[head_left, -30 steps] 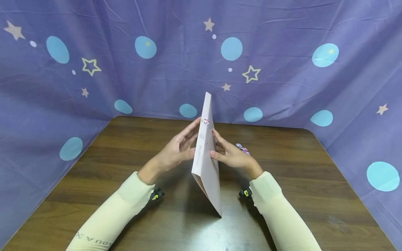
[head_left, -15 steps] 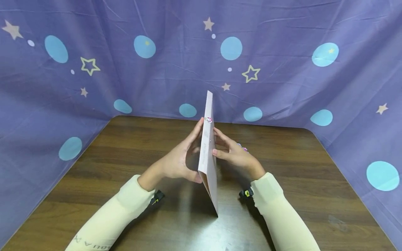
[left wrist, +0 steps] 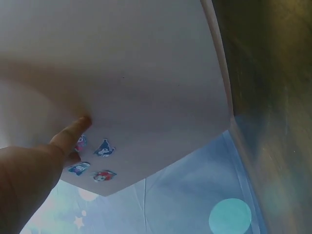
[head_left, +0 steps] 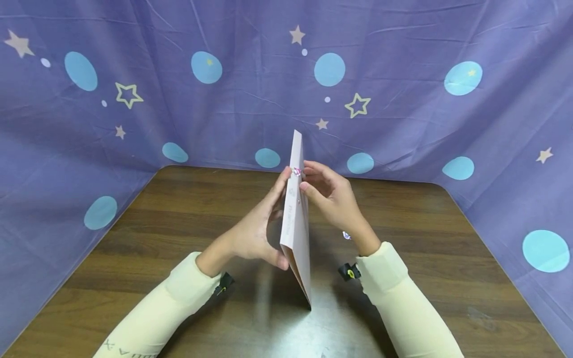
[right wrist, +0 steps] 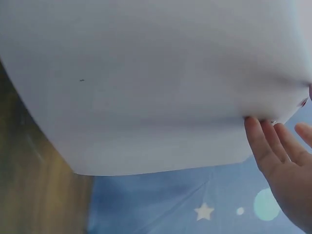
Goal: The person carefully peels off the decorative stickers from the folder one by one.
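1. Standing on its lower corner on the wooden table point(head_left: 179, 228), the pale pink envelope point(head_left: 297, 238) rises edge-on between my two hands, its top corner up against the purple star-and-dot backdrop point(head_left: 403, 99) behind the table.
2. My left hand point(head_left: 257, 226) lies against the envelope's left face, with the fingers stretched up along the paper and the thumb curled round its near edge lower down, so it holds the envelope from that side.
3. My right hand point(head_left: 333, 199) is up at the envelope's right face near the top, with fingers bent and fingertips point(head_left: 306, 187) meeting the paper just beside the sticker on its edge. I cannot tell whether they pinch the paper or only touch it.
4. Small cartoon stickers point(left wrist: 95, 161) sit in a cluster on the envelope's left face, just past my left fingertip in the left wrist view.
5. One colourful sticker point(head_left: 296, 171) sits on the envelope's edge, between my two sets of fingertips.
6. Another small sticker piece point(head_left: 346, 235) lies on the table to the right of the envelope, just beside my right wrist.
7. Faint print runs down the envelope's edge below the sticker, too small to read; my left sleeve point(head_left: 147, 318) carries letters I read only in part as "AUA X".
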